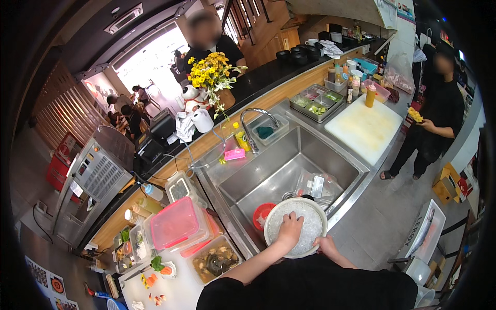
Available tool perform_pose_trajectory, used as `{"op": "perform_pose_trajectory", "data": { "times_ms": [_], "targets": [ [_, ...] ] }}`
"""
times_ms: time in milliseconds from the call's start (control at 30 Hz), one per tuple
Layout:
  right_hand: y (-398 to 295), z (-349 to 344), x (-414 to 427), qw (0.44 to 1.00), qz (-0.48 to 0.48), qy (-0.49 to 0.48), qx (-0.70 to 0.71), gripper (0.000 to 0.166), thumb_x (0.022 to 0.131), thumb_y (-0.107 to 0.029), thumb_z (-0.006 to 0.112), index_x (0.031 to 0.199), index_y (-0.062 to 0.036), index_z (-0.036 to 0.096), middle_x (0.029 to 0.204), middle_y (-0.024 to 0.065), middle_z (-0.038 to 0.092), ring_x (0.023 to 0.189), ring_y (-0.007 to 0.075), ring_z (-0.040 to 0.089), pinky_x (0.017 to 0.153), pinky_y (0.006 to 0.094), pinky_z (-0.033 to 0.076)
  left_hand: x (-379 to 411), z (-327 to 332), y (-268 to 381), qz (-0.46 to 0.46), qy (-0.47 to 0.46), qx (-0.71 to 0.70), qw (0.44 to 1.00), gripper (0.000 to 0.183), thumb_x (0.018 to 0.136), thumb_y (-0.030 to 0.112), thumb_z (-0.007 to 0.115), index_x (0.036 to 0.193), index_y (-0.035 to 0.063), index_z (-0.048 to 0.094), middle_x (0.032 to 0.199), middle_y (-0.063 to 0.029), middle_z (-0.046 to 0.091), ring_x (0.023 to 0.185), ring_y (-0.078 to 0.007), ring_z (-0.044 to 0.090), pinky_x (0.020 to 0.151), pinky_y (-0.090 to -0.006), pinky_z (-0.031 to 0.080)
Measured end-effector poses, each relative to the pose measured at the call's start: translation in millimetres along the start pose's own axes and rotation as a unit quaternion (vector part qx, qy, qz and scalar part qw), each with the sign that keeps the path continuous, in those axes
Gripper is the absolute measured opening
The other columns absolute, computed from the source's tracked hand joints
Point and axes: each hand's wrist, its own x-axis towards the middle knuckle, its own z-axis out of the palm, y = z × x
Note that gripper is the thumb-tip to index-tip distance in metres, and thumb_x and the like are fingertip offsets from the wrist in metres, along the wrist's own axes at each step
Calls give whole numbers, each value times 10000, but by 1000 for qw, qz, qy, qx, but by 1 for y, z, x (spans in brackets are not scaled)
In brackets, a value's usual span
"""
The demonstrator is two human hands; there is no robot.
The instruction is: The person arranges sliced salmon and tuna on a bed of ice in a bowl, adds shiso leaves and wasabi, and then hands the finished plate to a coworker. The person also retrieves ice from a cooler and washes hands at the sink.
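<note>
A round white tub of crushed ice (313, 217) is at the near edge of the steel sink (263, 176). My left hand (291, 231) reaches into it, fingers bent down on the ice; whether they grip any ice is hidden. At the tub's right rim, my right hand (326, 245) holds on with its thumb over the edge. Just left of the tub, a red bowl (264, 215) with pale contents sits in the sink. Beyond the tub lie clear plastic bags (329, 188) on the sink floor. A curved metal faucet (248, 131) rises at the sink's far side.
Right of the sink is a white cutting board (364, 128) with a sauce bottle (370, 96). At lower left stand a pink-lidded container (176, 224), a tub of brown food in liquid (215, 260) and a board with garnishes (176, 288). One person (430, 116) stands at right, another (228, 48) behind the counter.
</note>
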Motion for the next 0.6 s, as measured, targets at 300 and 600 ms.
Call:
{"op": "perform_pose_trajectory", "data": {
  "times_ms": [300, 600],
  "targets": [
    [-11, 14, 11, 996, -8, 4, 89, 216, 640, -45, 582, 833, 52, 567, 613, 60, 515, 409, 133, 414, 369, 273, 312, 21, -14, -40, 22, -35, -103, 994, 355, 732, -59, 561, 1078, 16, 580, 1112, -200, 520, 1028, -417, 529, 843, -448, 509],
    [-4, 5, 21, 994, -20, 38, 99, 224, 639, -64, 573, 839, 38, 580, 652, 61, 533, 463, 147, 447, 396, 281, 327, 47, -47, -71, -9, -63, -246, 967, 102, 746, -2, 536, 819, 25, 602, 852, -221, 597, 835, -382, 598, 748, -446, 475]
  ]
}}
